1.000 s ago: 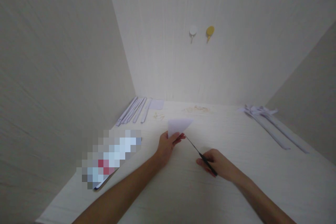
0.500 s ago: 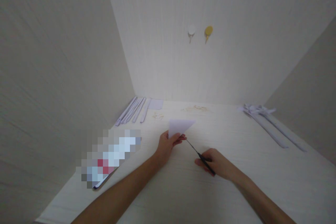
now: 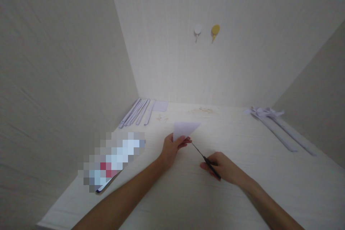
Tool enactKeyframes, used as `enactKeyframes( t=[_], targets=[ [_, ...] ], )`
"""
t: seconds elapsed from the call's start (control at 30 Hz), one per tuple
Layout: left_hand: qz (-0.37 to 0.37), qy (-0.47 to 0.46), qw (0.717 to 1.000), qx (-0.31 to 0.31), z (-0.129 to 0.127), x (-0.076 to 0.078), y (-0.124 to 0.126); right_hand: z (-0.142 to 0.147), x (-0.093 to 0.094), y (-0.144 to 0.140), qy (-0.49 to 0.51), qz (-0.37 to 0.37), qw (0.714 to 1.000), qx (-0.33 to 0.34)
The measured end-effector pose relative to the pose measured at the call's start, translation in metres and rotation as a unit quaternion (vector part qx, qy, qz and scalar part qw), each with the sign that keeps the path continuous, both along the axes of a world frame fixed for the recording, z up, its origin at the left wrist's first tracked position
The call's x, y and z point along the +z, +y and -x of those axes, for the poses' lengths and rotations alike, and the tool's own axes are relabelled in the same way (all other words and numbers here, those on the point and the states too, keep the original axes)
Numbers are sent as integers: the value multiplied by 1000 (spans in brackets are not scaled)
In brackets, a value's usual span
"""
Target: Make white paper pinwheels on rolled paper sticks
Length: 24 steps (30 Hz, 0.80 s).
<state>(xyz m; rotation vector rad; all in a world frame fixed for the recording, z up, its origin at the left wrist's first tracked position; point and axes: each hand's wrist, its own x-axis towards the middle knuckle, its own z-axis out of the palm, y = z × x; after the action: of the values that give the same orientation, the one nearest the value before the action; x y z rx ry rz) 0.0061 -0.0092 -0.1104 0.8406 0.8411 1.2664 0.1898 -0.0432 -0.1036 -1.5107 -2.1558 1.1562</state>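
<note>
Between the thumb and fingers of my left hand is a folded piece of pale lilac paper, a triangle with its point toward the right. My right hand is closed around the black handle of a pair of scissors. The thin blades slant up and left, and their tips reach the lower edge of the paper by my left fingertips. Whether the blades are apart at the tips is too small to tell.
Several rolled paper strips and a flat paper piece lie at the back left. Thin tan bands lie at the back. A blurred-out phone-like device is on the left. Two long paper stems with ribbon-like tops lie right.
The view has shifted very slightly. Both hands, the paper and the scissors stay in nearly the same place.
</note>
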Motion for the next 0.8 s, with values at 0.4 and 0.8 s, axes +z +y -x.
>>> enactKeyframes(
  t=[0.4, 0.8],
  targets=[
    [-1, 3, 1000, 4, 0, -1, 0, 1, 2, -1, -48, -22, 999, 13],
    [-1, -1, 1000, -1, 0, 1, -1, 2, 3, -1, -58, -25, 998, 13]
  ],
)
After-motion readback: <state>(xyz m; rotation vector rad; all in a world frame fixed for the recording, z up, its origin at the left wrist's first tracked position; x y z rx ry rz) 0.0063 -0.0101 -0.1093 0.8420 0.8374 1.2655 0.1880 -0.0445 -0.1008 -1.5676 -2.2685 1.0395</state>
